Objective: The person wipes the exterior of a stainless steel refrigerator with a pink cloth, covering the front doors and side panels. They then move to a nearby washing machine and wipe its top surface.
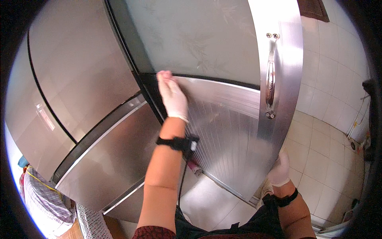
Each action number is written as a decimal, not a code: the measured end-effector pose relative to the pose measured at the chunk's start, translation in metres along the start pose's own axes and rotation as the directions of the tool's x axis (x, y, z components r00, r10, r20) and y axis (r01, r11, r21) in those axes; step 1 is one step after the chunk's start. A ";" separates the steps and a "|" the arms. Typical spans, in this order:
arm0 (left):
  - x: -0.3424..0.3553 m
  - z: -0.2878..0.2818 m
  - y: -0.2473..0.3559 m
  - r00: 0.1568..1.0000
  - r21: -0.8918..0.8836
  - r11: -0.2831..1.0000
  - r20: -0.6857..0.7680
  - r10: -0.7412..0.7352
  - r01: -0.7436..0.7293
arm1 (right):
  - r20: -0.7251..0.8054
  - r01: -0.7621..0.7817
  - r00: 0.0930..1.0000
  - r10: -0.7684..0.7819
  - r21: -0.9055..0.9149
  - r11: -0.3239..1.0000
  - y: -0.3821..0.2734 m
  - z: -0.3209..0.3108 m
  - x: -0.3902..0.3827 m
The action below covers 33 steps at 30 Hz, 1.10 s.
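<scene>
In the head view, my left hand (172,95), in a white glove, reaches across the door (219,107) to the dark strip below its frosted glass panel (199,36). Its fingers are pressed together; whether the pink at their tips is a cloth or skin I cannot tell. My right hand (279,171), also gloved, is low at the silver door's outer edge, fingers bent around it and partly hidden. Above it, a chrome handle (270,81) is screwed to the wide metal frame. Black straps circle both wrists.
A glossy metal-panelled surface (83,59) stands on the left. Plaid fabric (47,199) hangs at lower left. At the right are a white tiled wall (326,71), a tiled floor (318,151) and a dark hanging cloth (312,10) at the top. My legs show at the bottom.
</scene>
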<state>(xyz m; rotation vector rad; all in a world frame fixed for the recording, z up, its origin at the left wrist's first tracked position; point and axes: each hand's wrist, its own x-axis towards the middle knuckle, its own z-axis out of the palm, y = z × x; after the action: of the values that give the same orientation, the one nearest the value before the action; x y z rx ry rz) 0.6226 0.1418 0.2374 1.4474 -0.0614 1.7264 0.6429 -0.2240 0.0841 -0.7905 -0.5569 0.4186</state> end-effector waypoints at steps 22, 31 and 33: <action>0.006 -0.019 -0.009 0.991 -0.101 0.990 0.099 -0.088 0.098 | 0.009 0.019 1.000 -0.018 -0.027 0.999 -0.006 0.002 -0.001; 0.023 0.031 0.066 0.985 0.115 0.993 0.171 -0.028 0.008 | -0.013 0.112 0.994 -0.113 -0.077 0.991 0.007 -0.012 0.006; -0.014 0.052 0.098 0.947 0.241 0.950 0.298 0.123 -0.199 | -0.019 0.103 0.994 -0.104 -0.023 0.994 0.010 -0.009 0.006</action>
<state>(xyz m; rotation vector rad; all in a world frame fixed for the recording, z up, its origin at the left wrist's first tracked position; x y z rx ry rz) 0.6021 0.0446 0.2881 1.9308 -0.1040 1.6962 0.6520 -0.2188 0.0729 -0.7826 -0.5816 0.3092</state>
